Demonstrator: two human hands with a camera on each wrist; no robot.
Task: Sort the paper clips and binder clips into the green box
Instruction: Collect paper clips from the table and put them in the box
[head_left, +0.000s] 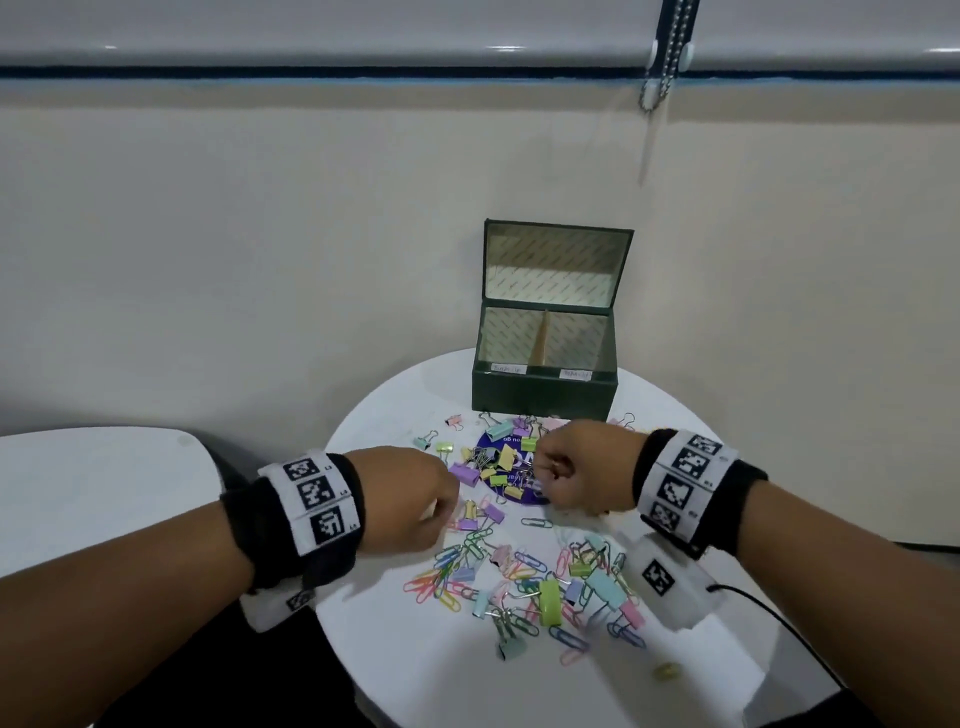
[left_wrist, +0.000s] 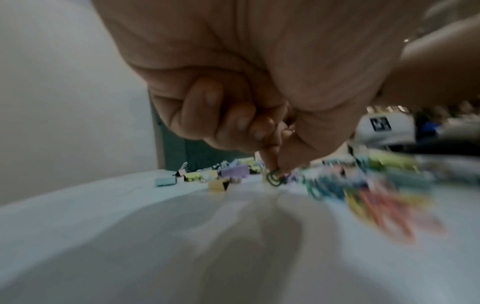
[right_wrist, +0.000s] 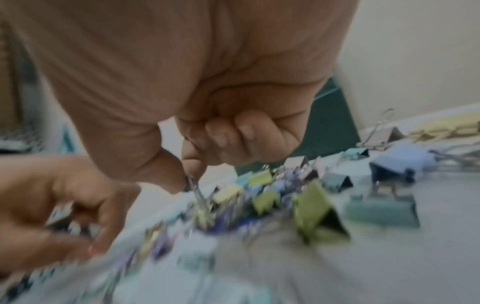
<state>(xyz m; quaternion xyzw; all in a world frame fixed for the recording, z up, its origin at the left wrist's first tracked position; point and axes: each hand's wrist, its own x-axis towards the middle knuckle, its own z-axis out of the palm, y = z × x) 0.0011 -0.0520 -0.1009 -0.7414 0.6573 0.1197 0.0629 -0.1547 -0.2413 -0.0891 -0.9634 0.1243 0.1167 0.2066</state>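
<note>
The green box (head_left: 543, 387) stands open at the back of the round white table (head_left: 395, 670), split into two labelled compartments that look empty. Pastel binder clips (head_left: 501, 467) and coloured paper clips (head_left: 447, 577) lie scattered in front of it. My left hand (head_left: 410, 501) hovers low over the pile, and its thumb and forefinger pinch a green paper clip (left_wrist: 274, 180). My right hand (head_left: 574, 467) is curled over the binder clip heap; its thumb and forefinger pinch the wire handle of a binder clip (right_wrist: 193, 186).
A purple round sticker (head_left: 511, 470) lies under the binder clips. A second white table (head_left: 98, 493) sits to the left across a dark gap. A black cable (head_left: 769, 613) runs off the right wrist. The wall stands close behind the box.
</note>
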